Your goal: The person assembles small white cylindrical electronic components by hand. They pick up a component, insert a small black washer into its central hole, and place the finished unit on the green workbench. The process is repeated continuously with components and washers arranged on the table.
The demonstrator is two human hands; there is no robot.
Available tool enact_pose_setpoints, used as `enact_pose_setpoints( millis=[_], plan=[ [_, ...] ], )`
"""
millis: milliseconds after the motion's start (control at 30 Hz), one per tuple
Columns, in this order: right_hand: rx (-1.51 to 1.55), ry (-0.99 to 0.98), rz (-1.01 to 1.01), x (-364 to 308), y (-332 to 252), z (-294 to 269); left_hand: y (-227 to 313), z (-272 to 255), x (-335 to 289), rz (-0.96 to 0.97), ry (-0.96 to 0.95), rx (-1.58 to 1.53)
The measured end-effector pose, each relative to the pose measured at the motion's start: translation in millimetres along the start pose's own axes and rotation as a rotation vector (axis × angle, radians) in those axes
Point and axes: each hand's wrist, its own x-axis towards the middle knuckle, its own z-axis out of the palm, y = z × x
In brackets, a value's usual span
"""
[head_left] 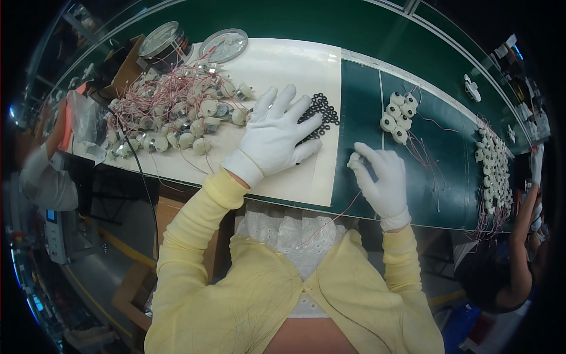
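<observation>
My left hand (274,133), in a white glove, lies with its fingers spread at the edge of a pile of small black rings (323,112). Some rings are hidden under its fingers. My right hand (383,180), gloved too, is closed with thumb and fingers pinched on a small motor with a white cap (354,157), mostly hidden by the glove. A thin pink wire (336,219) hangs from this hand toward my lap. Left of my left hand lies a large heap of white-capped motors (197,112) with silver bodies and tangled pink wires.
On the green mat (359,88) stands a group of white motors with black rings on top (398,116). Many more motors (494,168) are lined up at the far right, near another person's arm (522,230). Behind the heap sit a round clear lid (224,45) and a tub (164,44).
</observation>
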Motion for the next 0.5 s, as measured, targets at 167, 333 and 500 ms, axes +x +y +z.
enact_pose_setpoints(
  millis=[167, 333, 500],
  plan=[
    [0.009, -0.002, 0.008, 1, -6, -4, 6, -3, 8, -0.025, 0.016, 0.008],
    [0.041, 0.001, -0.003, 4, -9, -7, 9, 1, 11, 0.005, 0.025, 0.009],
    [0.054, 0.029, -0.025, 4, -7, -7, 8, -1, 11, 0.021, -0.01, 0.001]
  ],
)
